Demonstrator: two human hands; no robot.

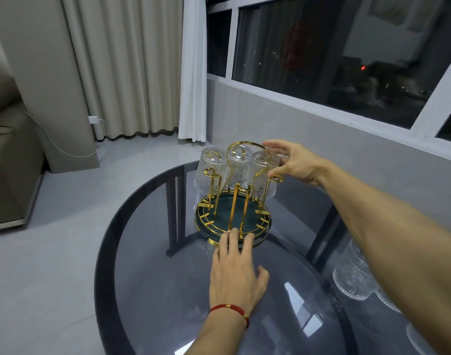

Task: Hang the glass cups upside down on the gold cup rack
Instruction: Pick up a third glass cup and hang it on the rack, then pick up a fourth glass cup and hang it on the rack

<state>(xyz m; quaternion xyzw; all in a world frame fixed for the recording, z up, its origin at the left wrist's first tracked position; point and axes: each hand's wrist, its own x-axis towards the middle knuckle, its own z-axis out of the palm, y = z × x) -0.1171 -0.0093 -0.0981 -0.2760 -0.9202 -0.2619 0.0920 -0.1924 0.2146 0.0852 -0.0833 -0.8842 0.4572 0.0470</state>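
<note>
The left hand (235,272) lies flat on the dark glass counter (152,278), at about 6 o'clock from the gold cup rack (233,201). Its fingers are spread apart and hold nothing. The fingertips (233,233) touch the near edge of the rack's round green base (257,242). A red string band (230,310) sits on that wrist.

At 4 o'clock, near the counter's right edge, more glass cups (353,275) stand upright, partly hidden by the right arm. The counter between the left hand and its round left edge is bare, so there is room to move there.

The rack stands near the far side of the counter. Three cups hang upside down on it: the left cup (210,170) at 11 o'clock, the middle cup (241,165) at 12 o'clock and the right cup (264,170) at 1 o'clock. The near gold hooks (211,175) at 9 o'clock and 3 o'clock hold no cup.

The right hand (293,160) is at 2 o'clock, its fingers curled around the right cup's side, thumb low and fingers on top.

Past the counter is a grey floor (53,226). A grey wall (308,131) with a big dark window (334,55) is close behind the rack. Long curtains (132,67) hang at 11 o'clock, and a sofa (6,155) sits at 9 o'clock.
</note>
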